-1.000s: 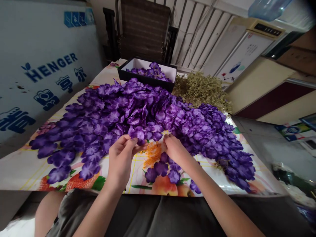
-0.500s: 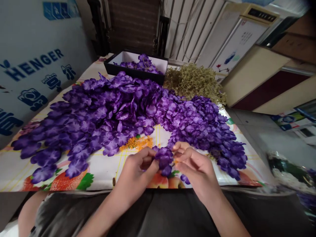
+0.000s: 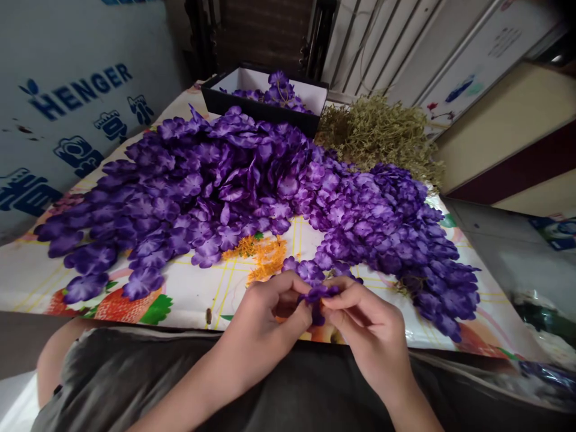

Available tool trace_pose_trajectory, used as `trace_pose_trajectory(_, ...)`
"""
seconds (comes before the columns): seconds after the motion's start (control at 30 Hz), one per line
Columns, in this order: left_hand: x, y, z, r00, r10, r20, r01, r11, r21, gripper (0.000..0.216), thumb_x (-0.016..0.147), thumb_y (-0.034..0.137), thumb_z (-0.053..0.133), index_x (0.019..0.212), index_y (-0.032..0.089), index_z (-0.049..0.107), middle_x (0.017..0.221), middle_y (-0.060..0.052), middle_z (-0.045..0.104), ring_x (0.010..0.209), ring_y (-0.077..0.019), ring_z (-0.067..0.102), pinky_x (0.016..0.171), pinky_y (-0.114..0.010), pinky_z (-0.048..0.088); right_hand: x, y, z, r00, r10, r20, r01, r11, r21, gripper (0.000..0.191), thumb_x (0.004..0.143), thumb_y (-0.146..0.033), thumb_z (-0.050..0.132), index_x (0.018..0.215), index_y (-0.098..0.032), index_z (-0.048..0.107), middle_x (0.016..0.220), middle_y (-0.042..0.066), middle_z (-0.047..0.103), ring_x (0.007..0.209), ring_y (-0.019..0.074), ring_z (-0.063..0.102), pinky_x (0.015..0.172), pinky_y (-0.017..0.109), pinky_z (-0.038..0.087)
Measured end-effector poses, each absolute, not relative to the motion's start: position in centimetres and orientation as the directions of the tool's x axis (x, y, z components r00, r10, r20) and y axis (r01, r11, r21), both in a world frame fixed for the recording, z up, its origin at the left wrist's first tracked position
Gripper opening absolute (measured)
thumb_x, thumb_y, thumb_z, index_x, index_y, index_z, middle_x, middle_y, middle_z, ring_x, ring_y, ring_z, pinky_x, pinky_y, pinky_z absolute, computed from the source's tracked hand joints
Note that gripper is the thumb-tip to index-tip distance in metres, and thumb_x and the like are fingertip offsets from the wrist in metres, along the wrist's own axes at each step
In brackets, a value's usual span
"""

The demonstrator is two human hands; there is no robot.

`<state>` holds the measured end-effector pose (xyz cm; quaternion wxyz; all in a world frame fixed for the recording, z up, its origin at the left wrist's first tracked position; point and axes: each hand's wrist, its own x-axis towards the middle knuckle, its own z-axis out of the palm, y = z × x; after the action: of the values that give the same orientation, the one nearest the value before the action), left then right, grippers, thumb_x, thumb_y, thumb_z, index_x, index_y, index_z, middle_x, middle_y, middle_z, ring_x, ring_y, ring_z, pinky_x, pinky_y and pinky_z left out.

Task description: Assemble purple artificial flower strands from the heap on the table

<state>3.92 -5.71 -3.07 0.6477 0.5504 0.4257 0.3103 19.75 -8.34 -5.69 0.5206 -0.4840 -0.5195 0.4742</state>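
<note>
Since the earlier frame, both hands have drawn closer together and the small bunch has shifted a little toward the right. The left hand (image 3: 270, 318) and right hand (image 3: 369, 324) are curled, not fully closed, with their fingertips pinching the purple bunch (image 3: 317, 298) between them. It is held just above the tabletop (image 3: 189, 294), near the front edge and close to the person's lap, perhaps because the fingers have room there, clear of the heap. Just beyond the hands, the long flower pile (image 3: 216, 186) spreads across the tabletop, its lower arm almost reaching the right hand. Farther off, near the back edge, stand a black box (image 3: 252, 111) of more flowers and a mound of dried greenery (image 3: 378, 135).
</note>
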Motion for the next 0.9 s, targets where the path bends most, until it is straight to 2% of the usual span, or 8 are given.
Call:
trace_pose_trajectory(0.07,4.0,-5.7,-3.3,0.460,0.875,-0.153,0.159,0.088,0.983,0.009,0.087,0.015,0.046,0.083,0.017,0.054,0.072,-0.001,0.064,0.065,-0.0137,0.063,0.059,-0.021,0.048,19.9,-8.4,-5.9,0.003,0.989,0.150,0.136,0.149,-0.980,0.013,0.083,-0.010,0.061,0.077,-0.021,0.062,0.087,0.002,0.065,0.080,0.0139,0.065,0.066,0.022,0.053)
trace_pose_trajectory(0.17,4.0,-5.9,-4.0,0.504,0.864,0.010,0.358,-0.220,0.907,0.014,0.087,0.010,0.043,0.094,0.017,0.054,0.076,-0.002,0.063,0.066,-0.0143,0.061,0.061,-0.023,0.047,20.0,-8.4,-6.0,-0.063,0.966,0.250,0.326,0.256,-0.910,0.017,0.082,-0.005,0.055,0.078,-0.021,0.055,0.087,0.003,0.061,0.080,0.0142,0.061,0.067,0.024,0.049)
trace_pose_trajectory(0.27,4.0,-5.8,-4.6,0.605,0.779,0.162,0.441,-0.498,0.747,0.016,0.089,0.007,0.039,0.095,0.014,0.052,0.080,-0.005,0.062,0.068,-0.0176,0.060,0.061,-0.027,0.048,20.1,-8.3,-6.0,-0.114,0.974,0.195,0.339,0.223,-0.914,0.022,0.077,-0.002,0.052,0.076,-0.022,0.045,0.085,0.001,0.055,0.079,0.0146,0.059,0.066,0.025,0.048)
trace_pose_trajectory(0.37,4.1,-5.7,-4.7,0.709,0.654,0.265,0.375,-0.667,0.644,0.016,0.091,0.007,0.036,0.092,0.014,0.051,0.080,-0.007,0.062,0.071,-0.0194,0.059,0.061,-0.029,0.048,20.4,-8.4,-5.8,-0.102,0.991,0.088,0.305,0.116,-0.945,0.032,0.072,-0.001,0.053,0.092,-0.025,0.045,0.085,-0.002,0.054,0.075,0.0140,0.057,0.065,0.025,0.048)
trace_pose_trajectory(0.43,4.2,-5.6,-4.7,0.725,0.619,0.302,0.340,-0.703,0.624,0.016,0.091,0.006,0.036,0.094,0.015,0.049,0.081,-0.007,0.062,0.073,-0.0195,0.059,0.062,-0.029,0.049,20.8,-8.5,-5.4,-0.136,0.989,0.053,0.338,0.097,-0.936,0.034,0.075,-0.003,0.053,0.099,-0.026,0.047,0.086,-0.002,0.055,0.077,0.0142,0.058,0.067,0.026,0.048)
trace_pose_trajectory(0.53,4.2,-5.7,-4.7,0.687,0.668,0.285,0.363,-0.656,0.662,0.016,0.089,0.006,0.039,0.101,0.017,0.044,0.083,-0.005,0.062,0.071,-0.0180,0.061,0.061,-0.027,0.050,21.5,-8.7,-4.5,-0.217,0.973,0.084,0.428,0.172,-0.887,0.020,0.083,-0.005,0.049,0.090,-0.024,0.052,0.084,-0.001,0.057,0.078,0.0130,0.058,0.069,0.024,0.046)
trace_pose_trajectory(0.7,4.5,-6.0,-5.0,0.665,0.700,0.260,0.388,-0.621,0.681,0.019,0.089,0.007,0.039,0.104,0.018,0.039,0.080,-0.004,0.063,0.066,-0.0176,0.064,0.057,-0.025,0.051,21.7,-8.9,-3.9,-0.259,0.942,0.215,0.510,0.323,-0.797,0.032,0.084,0.000,0.044,0.106,-0.022,0.053,0.092,0.002,0.062,0.086,0.0141,0.059,0.077,0.024,0.048)
trace_pose_trajectory(0.9,4.8,-6.0,-5.0,0.658,0.714,0.240,0.327,-0.558,0.762,0.025,0.087,0.006,0.039,0.106,0.021,0.035,0.090,-0.005,0.064,0.075,-0.0178,0.066,0.062,-0.026,0.054,22.7,-9.2,-4.0,-0.218,0.938,0.271,0.591,0.348,-0.728,0.022,0.084,-0.003,0.049,0.094,-0.022,0.056,0.083,0.001,0.066,0.078,0.0144,0.062,0.072,0.024,0.048)
